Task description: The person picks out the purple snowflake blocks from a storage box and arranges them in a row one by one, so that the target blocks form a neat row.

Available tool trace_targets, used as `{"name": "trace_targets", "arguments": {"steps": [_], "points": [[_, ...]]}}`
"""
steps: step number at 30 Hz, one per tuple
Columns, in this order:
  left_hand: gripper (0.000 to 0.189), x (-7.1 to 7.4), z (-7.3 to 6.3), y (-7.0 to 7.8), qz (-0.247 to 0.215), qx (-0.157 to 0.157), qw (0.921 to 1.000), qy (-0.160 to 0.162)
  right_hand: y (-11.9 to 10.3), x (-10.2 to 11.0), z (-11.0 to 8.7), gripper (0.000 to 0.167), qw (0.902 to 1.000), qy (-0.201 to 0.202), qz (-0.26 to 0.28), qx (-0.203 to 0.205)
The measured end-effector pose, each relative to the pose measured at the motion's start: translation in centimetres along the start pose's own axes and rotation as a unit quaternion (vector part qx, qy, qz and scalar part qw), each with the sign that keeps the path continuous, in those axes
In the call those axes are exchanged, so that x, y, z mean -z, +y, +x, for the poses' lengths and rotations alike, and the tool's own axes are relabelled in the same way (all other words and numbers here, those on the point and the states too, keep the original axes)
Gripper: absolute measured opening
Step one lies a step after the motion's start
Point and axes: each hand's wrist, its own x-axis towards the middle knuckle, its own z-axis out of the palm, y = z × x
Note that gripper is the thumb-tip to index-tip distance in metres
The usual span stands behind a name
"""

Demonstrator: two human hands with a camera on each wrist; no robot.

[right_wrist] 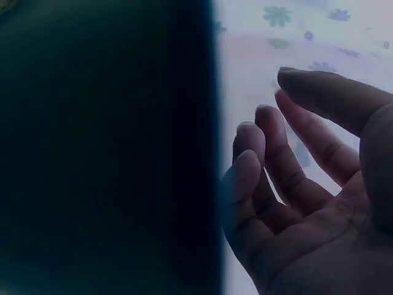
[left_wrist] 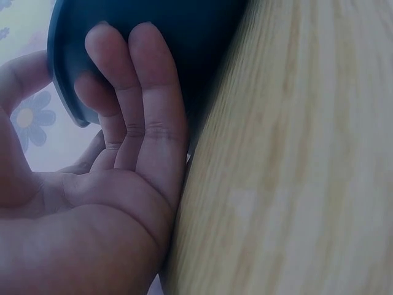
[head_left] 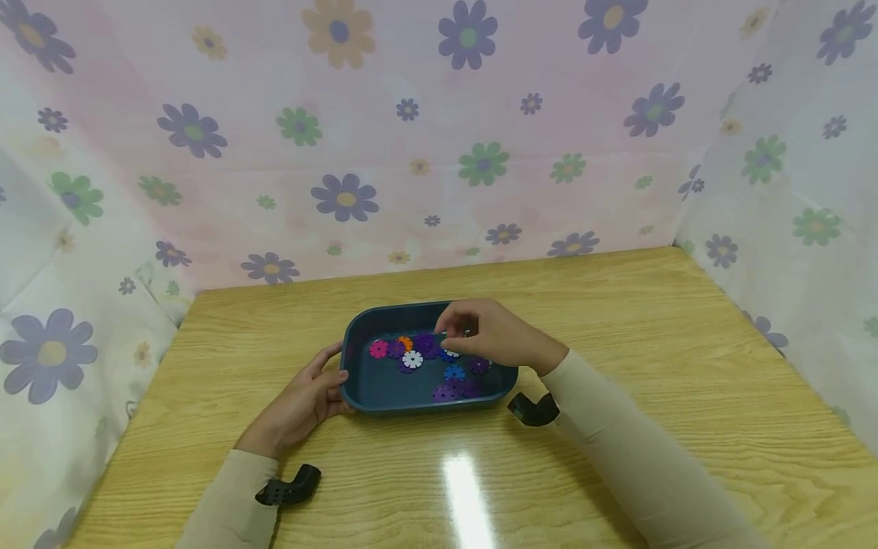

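A dark blue tray (head_left: 384,398) stands on the table with small flower-shaped discs in it: a pink disc (head_left: 379,349), a white disc (head_left: 412,359), a blue disc (head_left: 454,373), an orange disc (head_left: 405,343) and several purple discs (head_left: 446,393). At the tray's left end my left hand (head_left: 298,404) holds it, thumb at the rim and fingers (left_wrist: 153,80) against the outer wall. Over the tray's right part hovers my right hand (head_left: 490,335). Its fingers (right_wrist: 295,190) bend loosely with a gap to the thumb, nothing between them. It hides some discs beneath.
The wooden table (head_left: 617,320) runs up to a flower-printed cloth (head_left: 411,152) at the back and both sides. Each wrist carries a black camera mount, one on the left sleeve (head_left: 229,496) and one on the right sleeve (head_left: 638,450).
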Motion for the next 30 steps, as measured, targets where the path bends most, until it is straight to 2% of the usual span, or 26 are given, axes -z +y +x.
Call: {"name": "trace_targets", "arguments": {"steps": [7, 11, 20, 25, 30], "points": [[0.069, 0.2, -0.1, 0.1, 0.0, -0.003, 1.0, 0.001, -0.3, -1.6, 1.1, 0.015, 0.9975, -0.046, -0.053, 0.006], [0.069, 0.2, -0.1, 0.0, -0.001, -0.004, 1.0, 0.0, 0.3, -2.4, 1.4, 0.016, 0.993, -0.092, -0.073, -0.013], [0.069, 0.0, 0.1, -0.1, -0.004, 0.001, 1.0, -0.006, 1.1, -2.2, 1.4, 0.012, 0.9776, -0.174, -0.109, -0.047], [0.069, 0.1, 0.1, 0.0, 0.0, -0.002, 1.0, 0.002, 0.8, -2.0, 2.0, 0.014, 0.9656, -0.214, -0.136, -0.059], [0.068, 0.2, 0.1, -0.1, -0.002, -0.002, 1.0, 0.002, 0.9, -2.6, 2.5, 0.016, 0.9558, -0.245, -0.14, -0.083]]}}
